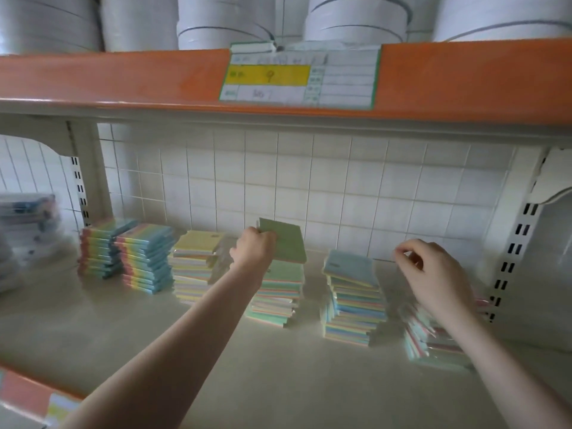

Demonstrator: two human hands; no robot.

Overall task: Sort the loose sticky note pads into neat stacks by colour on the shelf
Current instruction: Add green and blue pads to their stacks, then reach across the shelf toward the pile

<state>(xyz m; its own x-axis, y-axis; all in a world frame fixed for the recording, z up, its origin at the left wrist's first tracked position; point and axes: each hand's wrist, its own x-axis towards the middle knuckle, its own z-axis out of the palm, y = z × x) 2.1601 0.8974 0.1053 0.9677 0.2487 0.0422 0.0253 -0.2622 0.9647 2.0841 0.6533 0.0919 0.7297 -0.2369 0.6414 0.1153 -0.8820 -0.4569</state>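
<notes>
My left hand (253,247) grips a green-topped sticky note pad (286,243), tilted just above the green-topped stack (277,292) in the middle of the shelf (278,366). To its left stand a yellow-topped stack (195,264) and two rainbow-edged stacks (123,252). A blue-topped stack (353,298) rises to the right. My right hand (433,274) hovers with curled fingers over a blurred pile of wrapped pads (433,342) at the far right; whether it pinches anything is unclear.
An orange shelf beam (123,78) with a paper label (300,75) hangs overhead, white rolls (356,20) above it. Slotted uprights (510,258) flank the bay. Wrapped packs (28,224) lie at the far left. White tiles (309,187) back the shelf.
</notes>
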